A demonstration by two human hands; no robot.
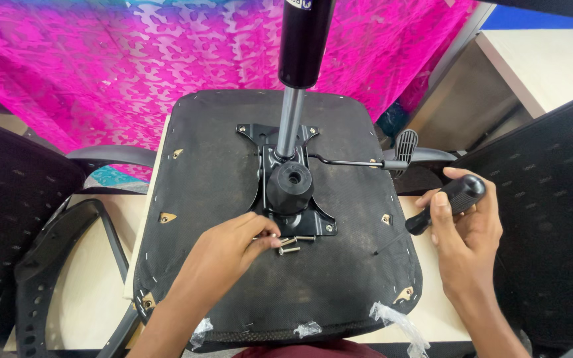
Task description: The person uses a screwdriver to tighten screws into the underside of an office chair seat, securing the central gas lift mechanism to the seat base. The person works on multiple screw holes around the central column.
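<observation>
Pinching at a loose bolt, the fingertips [268, 237] of the left hand [230, 255] are drawn together over a small cluster of silver bolts [293, 243] lying on the underside of an upturned chair seat [207, 199]. Whether one bolt is actually clamped between thumb and forefinger cannot be told; the fingertips cover that end of the cluster. The remaining bolts lie just beside the fingers, touching or nearly touching one another, immediately below the front edge of the black metal mounting plate [286, 176].

The right hand [469, 229] is wrapped firmly around the black handle of a screwdriver [442, 205]. Its thin shaft slants down and to the left, with the tip resting on or just above the seat's black fabric, well apart from the bolts.

Findings on the surroundings: the mounting plate sits at the centre of the seat and carries a round black socket and an upright gas cylinder [296, 79], chrome below and black above. A thin lever [359, 161] runs from the plate out to the right and ends in a grey paddle. Small brass-coloured threaded inserts show at several points in the seat fabric. The seat rests on a pale table [97, 285]. A loose black armrest frame [61, 265] lies at its left, and black mesh chair backs stand at both sides. A bright pink patterned cloth [134, 59] hangs behind.
</observation>
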